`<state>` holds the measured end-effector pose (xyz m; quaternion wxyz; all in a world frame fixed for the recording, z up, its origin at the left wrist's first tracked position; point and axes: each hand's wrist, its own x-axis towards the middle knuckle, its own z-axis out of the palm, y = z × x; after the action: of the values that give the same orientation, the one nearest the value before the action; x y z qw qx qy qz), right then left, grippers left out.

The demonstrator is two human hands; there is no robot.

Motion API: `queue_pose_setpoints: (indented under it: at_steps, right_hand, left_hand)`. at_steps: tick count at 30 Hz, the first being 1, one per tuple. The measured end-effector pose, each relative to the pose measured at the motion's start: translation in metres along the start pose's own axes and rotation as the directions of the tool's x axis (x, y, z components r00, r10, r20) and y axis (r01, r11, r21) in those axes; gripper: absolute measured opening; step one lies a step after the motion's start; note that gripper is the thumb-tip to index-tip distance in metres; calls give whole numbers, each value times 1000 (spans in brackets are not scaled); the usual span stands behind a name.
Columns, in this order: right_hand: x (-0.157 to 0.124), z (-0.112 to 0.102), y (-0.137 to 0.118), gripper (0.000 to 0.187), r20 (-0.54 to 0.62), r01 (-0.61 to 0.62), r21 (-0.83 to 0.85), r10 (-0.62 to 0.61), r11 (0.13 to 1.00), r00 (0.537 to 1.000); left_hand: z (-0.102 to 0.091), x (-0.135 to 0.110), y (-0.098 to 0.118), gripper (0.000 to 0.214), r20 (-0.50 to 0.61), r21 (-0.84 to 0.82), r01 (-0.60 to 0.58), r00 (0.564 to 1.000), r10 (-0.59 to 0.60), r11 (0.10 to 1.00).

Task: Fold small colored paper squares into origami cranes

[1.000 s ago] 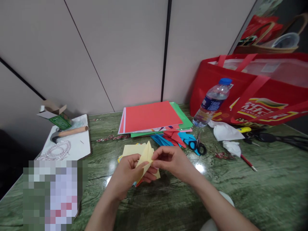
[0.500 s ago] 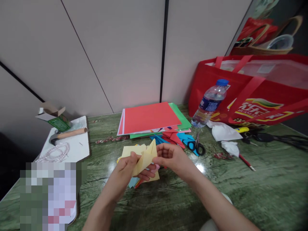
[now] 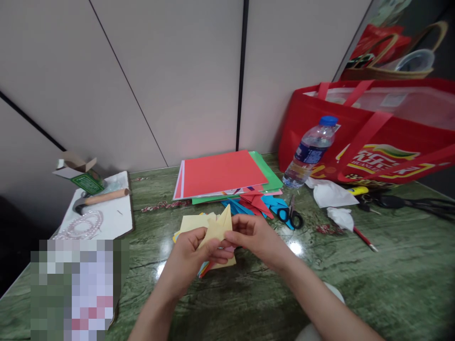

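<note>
A piece of folded yellow paper, with a pointed tip at its top, is held between both hands above the table. My left hand grips its lower left part, thumb in front and fingers behind. My right hand pinches its right edge between thumb and curled fingers. Beneath the hands lies a pile of coloured paper squares, yellow on top, partly hidden. Just behind are red folded paper pieces and blue folded paper pieces, with black-handled scissors to their right.
Large coloured sheets lie against the wall. A water bottle stands before a red shopping bag. On the left, a white board bears a hammer, bead strings and a green box. Crumpled tissues lie right.
My left thumb has moved down and right across the paper, and the left hand has shifted slightly right. The folded paper now looks more compact and upright. My right hand keeps its pinch.
</note>
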<state>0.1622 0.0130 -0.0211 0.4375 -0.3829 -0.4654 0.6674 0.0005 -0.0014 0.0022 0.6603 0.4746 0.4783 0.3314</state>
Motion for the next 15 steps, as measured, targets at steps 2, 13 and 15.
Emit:
queue_pose_setpoints:
  at_steps: [2, 13, 15]
  right_hand:
    - [1, 0, 1, 26, -30, 0, -9, -1, 1000, 1000]
    - [2, 0, 1, 25, -55, -24, -4, 24, 1000, 998]
    - [2, 0, 0, 24, -50, -35, 2, 35, 999, 998]
  left_hand:
    - [0, 0, -1, 22, 8, -38, -1, 1000, 1, 999]
    - [-1, -4, 9, 39, 87, -150, 19, 996, -6, 989]
    - [-3, -3, 7, 33, 100, -65, 21, 995, -14, 998]
